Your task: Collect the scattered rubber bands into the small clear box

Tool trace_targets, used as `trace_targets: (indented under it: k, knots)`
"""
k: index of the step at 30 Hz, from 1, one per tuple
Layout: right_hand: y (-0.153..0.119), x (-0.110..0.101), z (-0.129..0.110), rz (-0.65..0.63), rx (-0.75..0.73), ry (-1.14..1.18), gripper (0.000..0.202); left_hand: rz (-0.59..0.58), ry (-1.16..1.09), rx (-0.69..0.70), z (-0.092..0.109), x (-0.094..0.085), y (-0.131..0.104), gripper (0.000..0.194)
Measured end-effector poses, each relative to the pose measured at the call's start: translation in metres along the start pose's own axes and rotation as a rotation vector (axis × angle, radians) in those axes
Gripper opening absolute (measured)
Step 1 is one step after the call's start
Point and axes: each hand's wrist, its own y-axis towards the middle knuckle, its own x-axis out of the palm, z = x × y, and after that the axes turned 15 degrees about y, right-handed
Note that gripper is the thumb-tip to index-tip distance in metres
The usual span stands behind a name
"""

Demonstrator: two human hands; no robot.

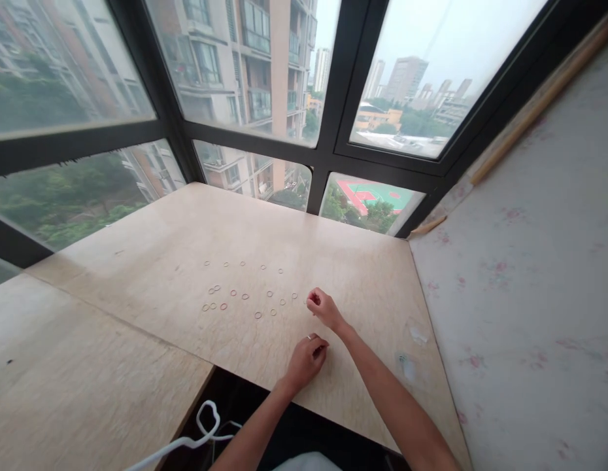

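Observation:
Several thin small rings lie spread over the beige stone-patterned counter (363, 248). They look like small elastic bands; most are pale or dark, such as a dark ring (257, 315), and a red ring (223, 306) is among them. My right hand (325, 309) is closed in a pinch over the counter, just right of a pale ring (295, 296). What its fingertips hold, if anything, is too small to make out. Nearer to me, my left hand (306, 361) is curled with its fingertips together and wears a finger ring. Its grip is also hidden.
Two clear plastic pouches, one pouch (418, 335) behind the other pouch (406, 366), lie by the papered wall (520, 294). Dark-framed windows (323, 157) edge the counter. At the front, a white cable (206, 432) hangs in a dark gap beside the counter's edge.

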Motion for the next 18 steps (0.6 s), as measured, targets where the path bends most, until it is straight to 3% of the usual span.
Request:
trace_targets:
  k: [6, 9, 15, 18]
  knots:
    - [-0.093, -0.053, 0.017, 0.263, 0.095, 0.429, 0.021, -0.022, 0.026, 0.007, 0.001, -0.002, 0.002, 0.016]
    - [-0.138, -0.077, 0.025, 0.401, 0.121, 0.501, 0.025, -0.021, 0.040, 0.018, 0.001, -0.003, 0.003, 0.015]
    - [-0.201, -0.117, 0.045, 0.753, 0.200, 0.248, 0.041, -0.043, 0.054, 0.020, 0.002, -0.004, 0.005, 0.016]
    - [-0.212, -0.132, 0.052, 0.818, 0.165, -0.004, 0.041, -0.037, 0.068, 0.017, 0.003, -0.004, 0.006, 0.016]
